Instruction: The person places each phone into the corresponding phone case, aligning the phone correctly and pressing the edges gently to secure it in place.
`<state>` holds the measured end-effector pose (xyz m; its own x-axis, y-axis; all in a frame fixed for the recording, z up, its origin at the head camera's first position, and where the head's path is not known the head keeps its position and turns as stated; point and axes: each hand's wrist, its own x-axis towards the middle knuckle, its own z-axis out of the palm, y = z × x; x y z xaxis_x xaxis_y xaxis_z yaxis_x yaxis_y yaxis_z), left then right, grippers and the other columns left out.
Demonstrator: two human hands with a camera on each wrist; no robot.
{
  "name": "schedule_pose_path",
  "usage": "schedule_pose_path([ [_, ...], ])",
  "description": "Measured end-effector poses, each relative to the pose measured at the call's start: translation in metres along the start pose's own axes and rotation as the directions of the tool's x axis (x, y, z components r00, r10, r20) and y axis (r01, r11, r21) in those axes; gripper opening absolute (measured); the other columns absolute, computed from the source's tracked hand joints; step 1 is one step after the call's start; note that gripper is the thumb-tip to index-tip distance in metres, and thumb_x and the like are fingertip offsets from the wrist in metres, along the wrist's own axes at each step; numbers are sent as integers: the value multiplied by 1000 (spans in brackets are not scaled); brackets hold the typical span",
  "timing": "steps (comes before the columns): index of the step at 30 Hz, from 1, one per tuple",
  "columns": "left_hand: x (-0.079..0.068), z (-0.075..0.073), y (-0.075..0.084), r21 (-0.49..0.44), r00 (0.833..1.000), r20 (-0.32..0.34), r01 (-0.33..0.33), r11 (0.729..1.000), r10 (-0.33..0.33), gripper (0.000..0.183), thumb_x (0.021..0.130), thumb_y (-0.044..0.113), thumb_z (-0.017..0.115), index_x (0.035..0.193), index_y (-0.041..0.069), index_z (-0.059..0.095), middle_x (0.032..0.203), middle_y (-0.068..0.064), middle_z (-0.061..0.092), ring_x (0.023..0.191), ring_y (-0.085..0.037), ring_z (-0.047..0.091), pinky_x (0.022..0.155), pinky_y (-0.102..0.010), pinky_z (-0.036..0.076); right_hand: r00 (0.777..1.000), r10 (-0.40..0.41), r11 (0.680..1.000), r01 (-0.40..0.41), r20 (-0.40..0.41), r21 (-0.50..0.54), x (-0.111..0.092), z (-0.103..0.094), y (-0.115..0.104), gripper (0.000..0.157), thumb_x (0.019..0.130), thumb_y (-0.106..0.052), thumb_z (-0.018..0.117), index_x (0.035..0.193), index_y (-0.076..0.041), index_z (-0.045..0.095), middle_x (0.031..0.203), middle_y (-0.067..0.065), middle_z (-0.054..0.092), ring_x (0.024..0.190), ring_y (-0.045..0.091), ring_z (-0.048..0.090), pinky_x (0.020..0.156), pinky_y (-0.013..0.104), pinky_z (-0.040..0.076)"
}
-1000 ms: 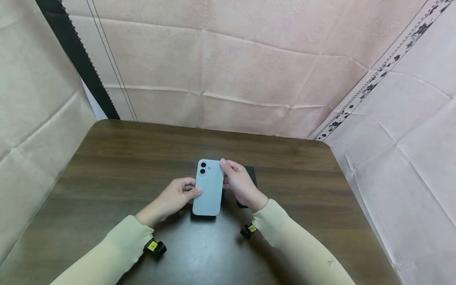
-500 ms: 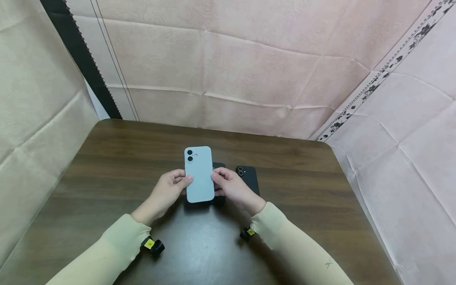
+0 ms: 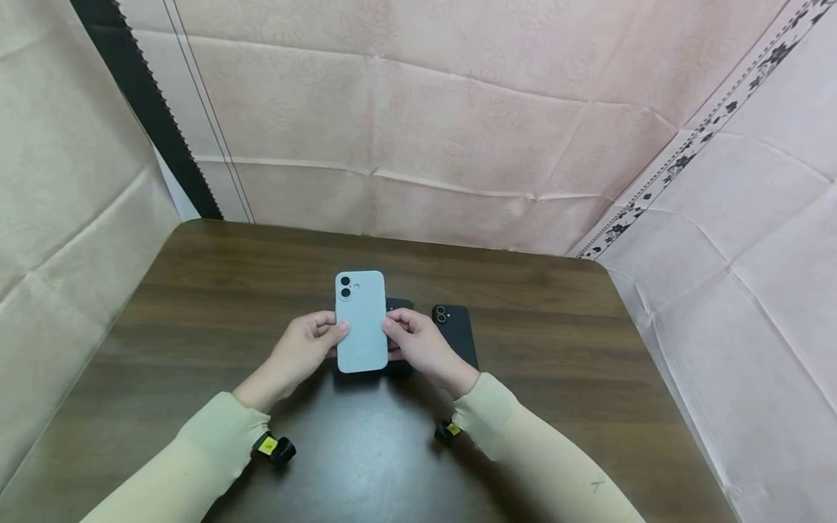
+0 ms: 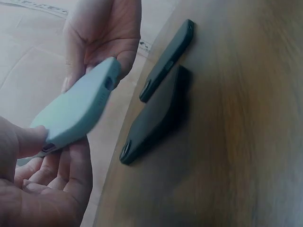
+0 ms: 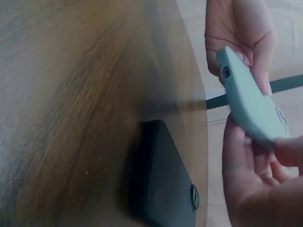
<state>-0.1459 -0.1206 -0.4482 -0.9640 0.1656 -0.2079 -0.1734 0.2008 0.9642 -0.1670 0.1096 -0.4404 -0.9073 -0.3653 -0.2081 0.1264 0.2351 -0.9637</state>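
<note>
Both hands hold a light blue phone case (image 3: 362,327) raised above the table, its back with two camera holes facing up. My left hand (image 3: 302,352) pinches its left edge, thumb on the back and fingers underneath. On the opposite edge, my right hand (image 3: 423,347) pinches it the same way. The left wrist view shows the port cutout in the case's (image 4: 75,101) bottom end. Below lies a black phone (image 3: 400,367), mostly hidden by the case and right hand in the head view. To the right rests another black phone (image 3: 455,330), partly behind the right hand.
The dark wooden table (image 3: 248,290) has rounded far corners. Pale creased cloth (image 3: 458,131) hangs behind it and along both sides. Each wrist carries a small black camera, such as the left wrist camera (image 3: 277,449).
Since a second ago, the case has moved left and farther from me. My right hand has slid from its top corner down the side, uncovering the right black phone's camera end.
</note>
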Motion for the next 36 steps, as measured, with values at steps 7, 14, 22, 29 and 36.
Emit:
schedule_pose_path([
  [7, -3, -8, -3, 69, 998, -52, 26, 997, -23, 49, 111, 22, 61, 148, -3, 41, 139, -28, 66, 123, -35, 68, 104, -51, 57, 994, -55, 986, 38, -95, -165, 6, 16, -5, 31, 110, -19, 63, 136, -2, 64, 106, 10, 77, 90, 23, 75, 88, 47, 64],
  [14, -4, -20, -9, 190, 995, -95, 26, 981, -7, 42, 111, 19, 59, 141, -5, 40, 139, -33, 64, 129, -43, 64, 110, -59, 51, 990, -74, 945, 32, -119, -326, 20, 38, -12, 25, 109, -18, 64, 127, -2, 69, 95, 6, 68, 79, 22, 70, 71, 30, 59],
  [22, -3, -32, -12, 368, 992, -121, 20, 930, 27, 42, 106, 13, 67, 133, -13, 50, 127, -35, 61, 118, -45, 66, 96, -54, 60, 995, -52, 888, 8, -83, -459, 30, 64, -21, 53, 110, -11, 57, 159, 2, 42, 86, 7, 64, 68, 16, 56, 61, 28, 48],
  [29, 1, -37, -16, 535, 993, -119, 53, 843, 14, 47, 102, 17, 73, 132, -15, 56, 123, -33, 62, 112, -42, 66, 94, -54, 59, 996, -6, 833, -41, -84, -551, 41, 78, -20, 59, 105, -7, 64, 159, 4, 40, 139, 22, 66, 111, 23, 70, 89, 35, 61],
  [36, 6, -42, -18, 587, 991, -133, 79, 806, 0, 47, 100, 15, 76, 131, -16, 60, 119, -31, 68, 107, -40, 68, 92, -54, 60, 995, 38, 816, -87, -97, -571, 49, 84, -18, 56, 103, -8, 71, 152, 5, 47, 135, 22, 67, 110, 25, 71, 88, 37, 63],
])
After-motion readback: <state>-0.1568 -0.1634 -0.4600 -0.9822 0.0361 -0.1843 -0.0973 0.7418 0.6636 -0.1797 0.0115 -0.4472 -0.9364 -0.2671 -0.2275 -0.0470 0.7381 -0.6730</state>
